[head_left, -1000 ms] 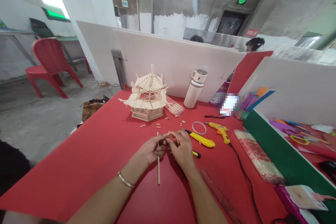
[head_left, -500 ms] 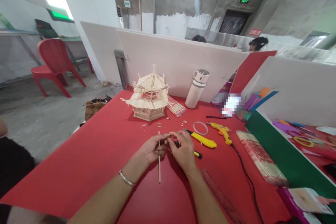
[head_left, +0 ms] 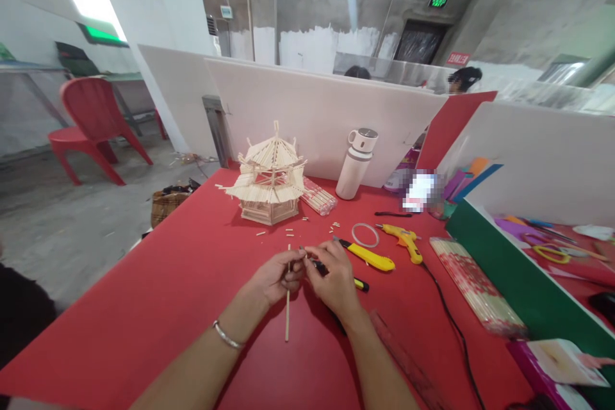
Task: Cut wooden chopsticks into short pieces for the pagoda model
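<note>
Change: hands stay together, barely shifted.
Stick: thin pale wooden stick [head_left: 287,307] clamped in left hand [head_left: 276,277], over red worktop [head_left: 182,282].
Other: right hand [head_left: 332,277] fingertips at its upper end, grip unclear.

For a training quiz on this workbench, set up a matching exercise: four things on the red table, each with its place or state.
1 wooden stick
2 white flask
3 glue gun
4 stick pagoda

A upright near the white partition
B gripped in the left hand
C lying flat, black cord trailing off
D standing among small offcuts

Pairs: 1-B, 2-A, 3-C, 4-D
</note>
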Motion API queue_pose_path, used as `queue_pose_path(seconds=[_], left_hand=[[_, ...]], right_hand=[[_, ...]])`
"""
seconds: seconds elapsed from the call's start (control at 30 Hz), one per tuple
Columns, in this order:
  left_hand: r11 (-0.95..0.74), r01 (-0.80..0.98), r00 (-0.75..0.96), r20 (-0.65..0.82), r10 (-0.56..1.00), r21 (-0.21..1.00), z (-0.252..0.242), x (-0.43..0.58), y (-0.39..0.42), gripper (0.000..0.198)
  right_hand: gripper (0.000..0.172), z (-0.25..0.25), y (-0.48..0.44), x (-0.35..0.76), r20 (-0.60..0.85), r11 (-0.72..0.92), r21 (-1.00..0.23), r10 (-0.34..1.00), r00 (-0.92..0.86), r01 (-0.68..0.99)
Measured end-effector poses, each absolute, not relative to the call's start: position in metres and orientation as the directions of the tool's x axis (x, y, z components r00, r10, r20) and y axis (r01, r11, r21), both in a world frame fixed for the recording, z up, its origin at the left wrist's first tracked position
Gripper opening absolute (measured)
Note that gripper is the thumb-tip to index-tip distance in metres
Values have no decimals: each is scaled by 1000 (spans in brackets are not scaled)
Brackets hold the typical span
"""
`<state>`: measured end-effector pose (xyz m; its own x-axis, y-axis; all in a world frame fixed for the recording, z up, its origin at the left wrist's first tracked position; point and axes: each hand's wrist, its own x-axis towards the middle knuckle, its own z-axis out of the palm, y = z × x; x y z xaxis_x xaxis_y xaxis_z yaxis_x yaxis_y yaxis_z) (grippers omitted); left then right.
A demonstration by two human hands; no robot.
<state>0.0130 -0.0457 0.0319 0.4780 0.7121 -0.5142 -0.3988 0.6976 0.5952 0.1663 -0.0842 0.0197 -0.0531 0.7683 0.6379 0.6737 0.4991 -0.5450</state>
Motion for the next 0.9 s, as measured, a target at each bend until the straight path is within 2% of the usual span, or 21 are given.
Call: queue_pose_path(seconds=[0.17, 0.4, 0.53, 0.77, 0.9], left_hand=[[641, -400, 416, -494, 764, 655, 36, 13, -48, 20], [657, -377, 465, -479, 744, 653, 36, 12, -48, 20], [619, -374, 446, -451, 773, 691, 34, 11, -48, 23], [670, -450, 446, -501, 741, 590, 35, 13, -46, 17], [621, -564, 357, -517, 778, 545, 39, 10, -41, 33]], right_hand=[[17, 21, -85, 167, 617, 490, -580, 786, -41, 651], [11, 20, -83, 170, 557, 455, -679, 831, 0, 576], [14, 20, -84, 171, 571, 462, -639, 820, -22, 616], [16, 19, -82, 172, 600, 449, -575, 800, -20, 684], [21, 12, -76, 184, 586, 309, -598, 798, 140, 740]])
